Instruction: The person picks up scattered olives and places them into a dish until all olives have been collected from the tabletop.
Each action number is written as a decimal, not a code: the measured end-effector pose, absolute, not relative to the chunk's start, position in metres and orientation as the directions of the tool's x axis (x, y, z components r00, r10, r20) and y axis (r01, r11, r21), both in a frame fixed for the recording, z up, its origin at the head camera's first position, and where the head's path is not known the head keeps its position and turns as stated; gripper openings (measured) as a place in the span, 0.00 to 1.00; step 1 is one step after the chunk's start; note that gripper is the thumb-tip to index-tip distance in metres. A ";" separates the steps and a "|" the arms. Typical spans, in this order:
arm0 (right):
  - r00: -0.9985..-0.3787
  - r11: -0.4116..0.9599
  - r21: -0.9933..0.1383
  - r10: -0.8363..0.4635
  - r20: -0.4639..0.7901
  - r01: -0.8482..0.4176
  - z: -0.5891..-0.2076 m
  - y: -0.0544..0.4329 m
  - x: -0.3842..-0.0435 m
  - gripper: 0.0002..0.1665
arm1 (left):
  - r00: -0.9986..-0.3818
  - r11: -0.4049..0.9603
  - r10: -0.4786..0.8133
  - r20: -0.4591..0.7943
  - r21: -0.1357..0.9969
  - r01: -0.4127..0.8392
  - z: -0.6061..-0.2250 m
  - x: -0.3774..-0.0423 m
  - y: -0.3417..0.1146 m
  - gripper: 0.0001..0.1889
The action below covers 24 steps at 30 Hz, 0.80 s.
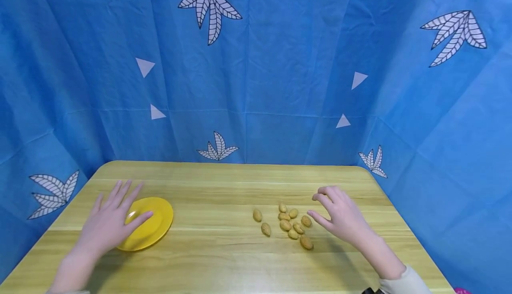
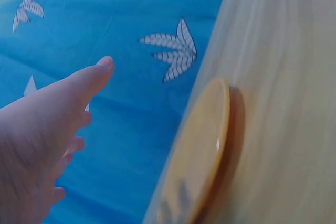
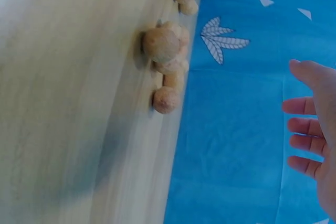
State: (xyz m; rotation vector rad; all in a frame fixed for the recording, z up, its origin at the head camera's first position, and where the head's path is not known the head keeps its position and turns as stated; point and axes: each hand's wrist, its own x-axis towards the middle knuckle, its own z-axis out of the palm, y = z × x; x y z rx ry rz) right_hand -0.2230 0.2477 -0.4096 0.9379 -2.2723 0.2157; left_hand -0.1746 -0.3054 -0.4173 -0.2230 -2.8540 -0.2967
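In the head view a round yellow plate (image 1: pixel 162 223) lies at the left of the wooden table. My left hand (image 1: pixel 107 220) is held over its left part, fingers spread and nothing in them; the left wrist view shows a gap between this hand and the plate. Several tan, oval, nut-like pieces (image 1: pixel 285 225) with rough surfaces lie right of the middle, most in a loose cluster. Two of them sit a little apart on the left. Just right of the cluster hovers my right hand (image 1: pixel 340 211), its fingers loosely bent and holding nothing. The right wrist view has the pieces (image 3: pixel 161 45) on the tabletop.
The light wooden table (image 1: pixel 216 263) has rounded far corners. A blue curtain (image 1: pixel 272 71) with white leaf prints and triangles stands behind it and along both sides. Bare wood separates the plate from the pieces.
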 end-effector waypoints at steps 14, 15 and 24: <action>-0.522 0.693 0.150 -0.651 0.551 -0.705 -0.432 0.234 -0.214 0.22 | -0.986 0.963 0.105 0.128 0.235 0.133 -0.444 -0.170 -0.336 0.52; -0.531 0.697 0.150 -0.651 0.543 -0.701 -0.433 0.233 -0.213 0.22 | -0.987 0.964 0.106 0.119 0.232 0.132 -0.446 -0.170 -0.337 0.52; -0.582 0.707 0.132 -0.661 0.474 -0.695 -0.442 0.235 -0.207 0.20 | -0.990 0.954 0.132 0.052 0.264 0.141 -0.455 -0.173 -0.344 0.54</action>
